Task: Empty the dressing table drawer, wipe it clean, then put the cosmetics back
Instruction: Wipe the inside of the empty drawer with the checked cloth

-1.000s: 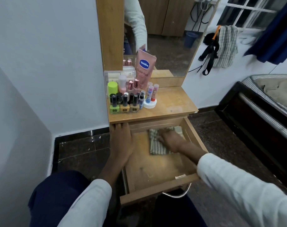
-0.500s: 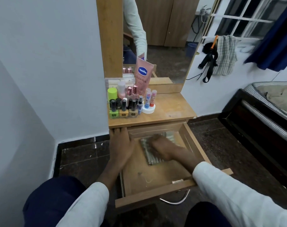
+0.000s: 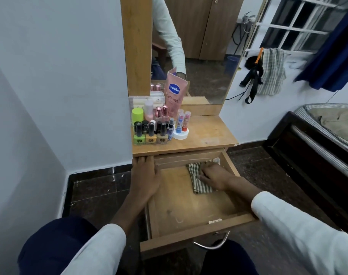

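One pink tube (image 3: 174, 95) labelled Vaseline Gluta-Hya.

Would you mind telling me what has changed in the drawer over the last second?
The right hand slid the striped cloth leftward across the drawer floor, then back toward the right rear corner, pressing on it throughout. Nothing was picked up or released. The left hand stayed flat on the drawer's left rear edge, and the cosmetics stayed on the tabletop.
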Action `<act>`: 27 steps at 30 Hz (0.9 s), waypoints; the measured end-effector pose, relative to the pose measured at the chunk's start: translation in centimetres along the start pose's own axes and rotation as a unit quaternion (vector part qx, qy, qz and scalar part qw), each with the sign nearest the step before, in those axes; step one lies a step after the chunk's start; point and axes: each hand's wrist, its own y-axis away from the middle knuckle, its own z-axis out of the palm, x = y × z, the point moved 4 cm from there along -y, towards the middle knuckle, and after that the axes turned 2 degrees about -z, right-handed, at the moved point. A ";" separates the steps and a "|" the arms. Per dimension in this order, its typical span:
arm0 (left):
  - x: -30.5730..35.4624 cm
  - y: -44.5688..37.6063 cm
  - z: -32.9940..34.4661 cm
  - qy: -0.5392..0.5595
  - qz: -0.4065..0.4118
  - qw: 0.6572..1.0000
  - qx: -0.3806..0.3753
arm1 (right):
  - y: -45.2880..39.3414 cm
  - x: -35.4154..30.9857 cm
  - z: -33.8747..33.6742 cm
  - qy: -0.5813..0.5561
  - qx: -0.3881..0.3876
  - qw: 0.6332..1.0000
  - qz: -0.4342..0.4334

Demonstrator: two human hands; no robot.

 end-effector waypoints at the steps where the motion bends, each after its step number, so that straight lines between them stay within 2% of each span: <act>1: 0.1 0.0 -0.1 0.012 -0.003 1.000 -0.001 | -0.2 -0.5 -0.2 0.006 -0.013 1.000 -0.004; 6: 0.0 0.1 -0.1 0.071 -0.020 0.997 0.006 | 1.0 -0.3 -0.7 -0.054 -0.077 0.996 -0.009; 9: 0.0 0.1 0.0 0.094 -0.028 0.995 0.016 | 4.8 0.0 0.6 -0.057 -0.217 0.974 -0.009; 11: 0.0 0.2 0.3 0.098 -0.030 0.995 0.021 | 7.0 -0.1 1.1 -0.027 -0.263 0.964 -0.026; 15: 0.1 0.1 0.2 0.114 -0.028 0.992 0.046 | 6.8 -2.8 0.3 0.006 -0.256 0.966 -0.037; 21: 0.7 0.3 -0.2 0.098 -0.025 0.993 0.053 | 3.4 -14.6 2.0 0.015 -0.223 0.967 -0.123; 23: 0.8 0.4 -0.2 0.096 -0.028 0.994 0.044 | 2.8 -17.5 2.4 -0.013 -0.208 0.967 -0.147; 27: 0.7 0.5 -0.4 0.074 -0.018 0.997 0.032 | 3.4 -16.4 2.4 -0.050 -0.197 0.972 -0.116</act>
